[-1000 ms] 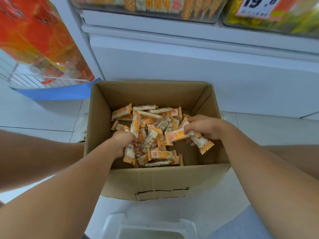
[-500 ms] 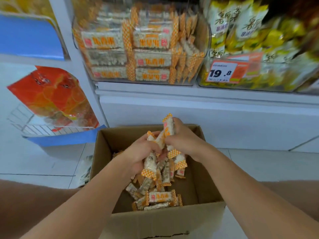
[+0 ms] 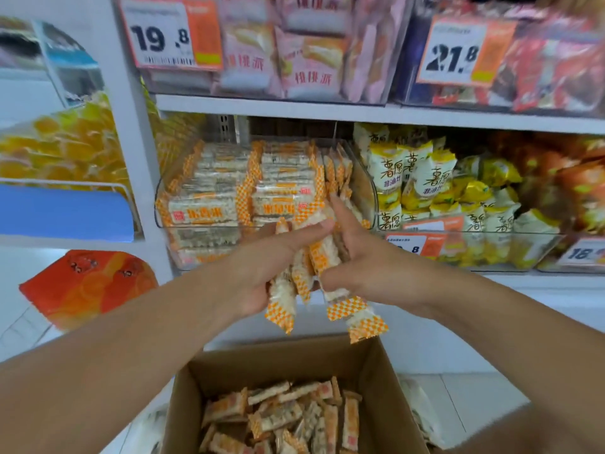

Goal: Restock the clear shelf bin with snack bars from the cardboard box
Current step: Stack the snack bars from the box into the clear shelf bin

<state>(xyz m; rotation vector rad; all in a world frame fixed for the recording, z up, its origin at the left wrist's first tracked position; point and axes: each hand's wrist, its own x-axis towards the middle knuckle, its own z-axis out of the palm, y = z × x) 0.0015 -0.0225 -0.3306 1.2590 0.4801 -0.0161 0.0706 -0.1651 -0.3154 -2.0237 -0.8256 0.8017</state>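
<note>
My left hand (image 3: 262,267) and my right hand (image 3: 370,260) press together around a bunch of snack bars (image 3: 307,270) in white wrappers with orange checkered ends. The bunch hangs in the air just in front of the clear shelf bin (image 3: 163,221), which holds neat stacks of the same bars. Two bars (image 3: 357,317) dangle below my right hand. The open cardboard box (image 3: 383,381) sits on the floor underneath, with several loose bars (image 3: 278,417) lying in it.
To the right of the bin is another clear bin of yellow and white snack bags (image 3: 422,188) with a price tag. The shelf above (image 3: 360,111) carries pink packets and price labels. Orange bags (image 3: 85,286) hang on a rack at the left.
Both hands have risen out of the box with the bunch of bars, up to the front of the clear bin. My view has tilted upward to the shelves.
</note>
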